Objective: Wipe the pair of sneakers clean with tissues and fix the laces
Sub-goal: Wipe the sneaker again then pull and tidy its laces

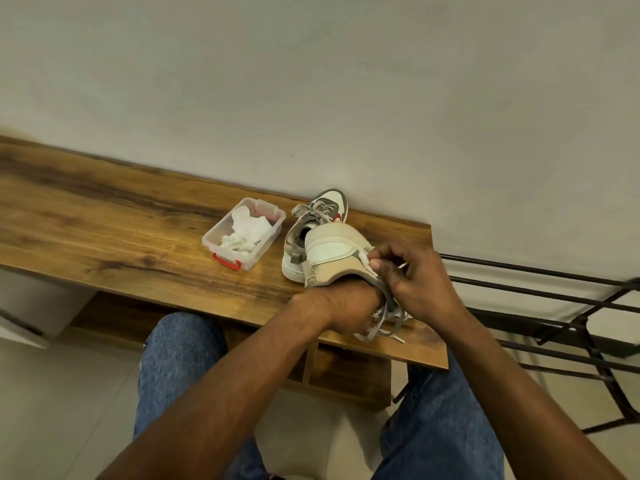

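While the left hand (349,306) grips the held sneaker (337,252) from below, sole up, the right hand (412,275) pinches a white tissue (365,259) against its edge.
Laces (384,323) dangle under the hands, above the wooden bench (121,220). Second sneaker (318,216) stands upright just behind, by the wall; clear plastic box (244,233) of crumpled tissues sits left of it.

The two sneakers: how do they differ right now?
The held sneaker is lifted and turned sole-up, gripped by the left hand, while the right hand presses a tissue to it. The other sneaker stands upright on the wooden bench, untouched. The held sneaker's laces dangle loose; the other's lie across its top. Both look beige and white.
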